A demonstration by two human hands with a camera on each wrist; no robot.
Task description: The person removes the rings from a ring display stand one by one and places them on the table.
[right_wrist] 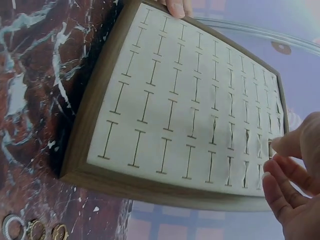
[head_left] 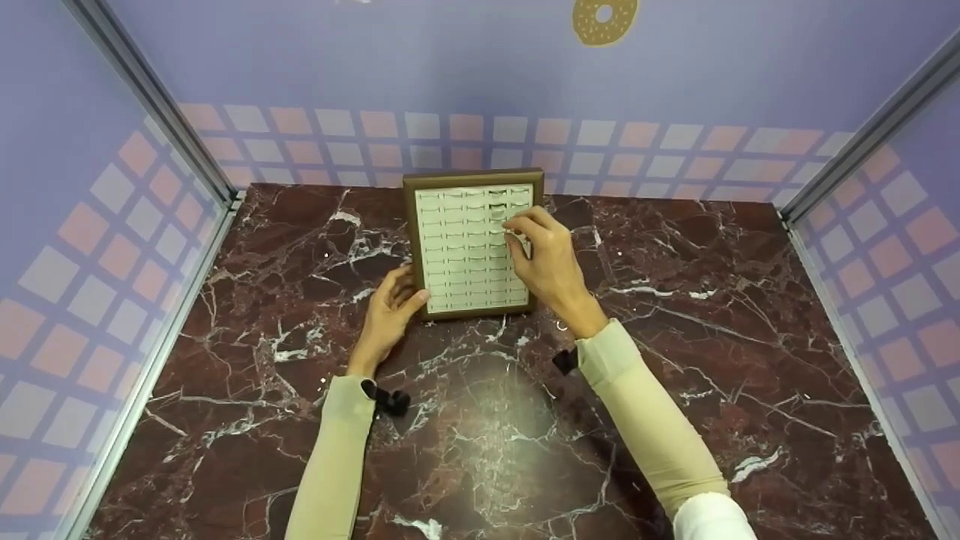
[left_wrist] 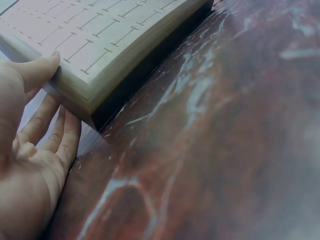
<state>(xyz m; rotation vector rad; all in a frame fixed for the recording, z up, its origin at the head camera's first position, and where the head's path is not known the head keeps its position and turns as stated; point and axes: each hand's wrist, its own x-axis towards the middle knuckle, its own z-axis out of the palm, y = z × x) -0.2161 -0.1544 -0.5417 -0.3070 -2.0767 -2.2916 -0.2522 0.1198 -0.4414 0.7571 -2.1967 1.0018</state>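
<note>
A brown-framed ring display tray (head_left: pixel 465 259) with a pale, slotted pad lies on the marbled table. My left hand (head_left: pixel 391 304) grips its near left corner; in the left wrist view the thumb (left_wrist: pixel 37 72) lies on the rim and the fingers bend below the side. My right hand (head_left: pixel 551 262) is over the tray's right side, thumb and forefinger close together at the slots. In the right wrist view its fingertips (right_wrist: pixel 270 182) are right at the pad, and I cannot tell whether they pinch anything. Several slots by them gape.
Rings lie on the table near the tray's lower right: a silver one (right_wrist: pixel 14 227) and gold-coloured ones (right_wrist: pixel 59 233). A tiled-pattern wall (head_left: pixel 465 139) stands just behind the tray. Side walls with metal edge rails (head_left: pixel 154 360) flank the table.
</note>
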